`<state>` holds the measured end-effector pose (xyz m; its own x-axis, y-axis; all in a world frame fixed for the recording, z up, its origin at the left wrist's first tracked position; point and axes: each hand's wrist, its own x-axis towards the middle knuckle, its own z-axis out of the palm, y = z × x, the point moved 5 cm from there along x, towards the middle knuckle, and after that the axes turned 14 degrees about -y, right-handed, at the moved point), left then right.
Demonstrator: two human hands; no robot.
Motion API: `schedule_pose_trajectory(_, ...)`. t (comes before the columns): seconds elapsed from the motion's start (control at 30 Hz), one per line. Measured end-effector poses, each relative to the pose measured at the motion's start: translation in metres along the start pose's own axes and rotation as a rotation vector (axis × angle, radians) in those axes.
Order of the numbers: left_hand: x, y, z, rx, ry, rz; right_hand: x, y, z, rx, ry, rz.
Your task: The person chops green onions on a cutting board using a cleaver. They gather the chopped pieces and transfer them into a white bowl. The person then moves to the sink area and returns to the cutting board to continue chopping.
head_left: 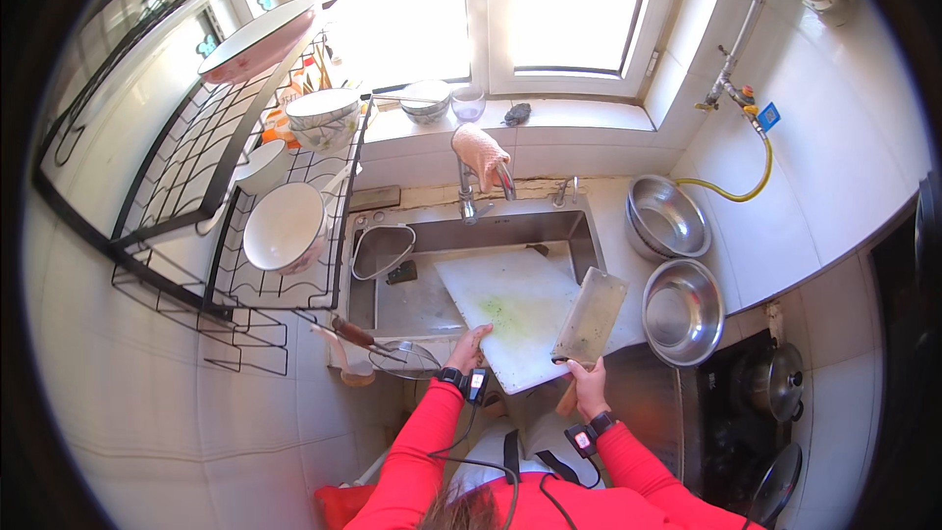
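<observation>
A white cutting board (530,334) lies tilted across the front of the steel sink (417,309), with green bits smeared on its surface. My left hand (469,348) grips the board at its left edge. On the right, a cleaver (594,314) with a broad, stained blade is held over the board's right side. My right hand (590,388) is closed round its wooden handle, which shows below the fingers. Whether the blade touches the board I cannot tell. Over the sink stands a faucet (467,198) with a pink cloth (479,152) draped on it.
Two steel bowls (684,312) sit right of the sink, by a stove (721,412) with a lidded pot (775,383). A black wire rack (280,299) holding several white bowls (285,228) stands at the left. A strainer (402,360) is near my left hand. A window sill (579,115) runs behind.
</observation>
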<state>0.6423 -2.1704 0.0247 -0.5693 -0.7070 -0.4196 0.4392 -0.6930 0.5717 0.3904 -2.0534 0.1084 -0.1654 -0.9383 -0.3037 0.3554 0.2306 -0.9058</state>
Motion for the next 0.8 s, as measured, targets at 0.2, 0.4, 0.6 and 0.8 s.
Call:
schedule_pose_trajectory(0.2,0.016,0.055,-0.009,0.514,0.171,-0.141,0.008,0.011,0.016,0.019,-0.114,0.200)
schedule_pose_trajectory(0.4,0.002,0.125,-0.005,1.553,0.422,-0.391,0.016,0.015,0.029,0.088,-0.359,0.563)
schedule_pose_trajectory(0.6,0.073,0.179,0.037,1.576,0.395,-0.013,0.015,0.011,0.019,-0.081,-0.534,0.788)
schedule_pose_trajectory(0.8,0.186,0.222,0.043,1.664,0.401,-0.001,0.038,-0.043,-0.031,-0.211,-0.362,0.600)
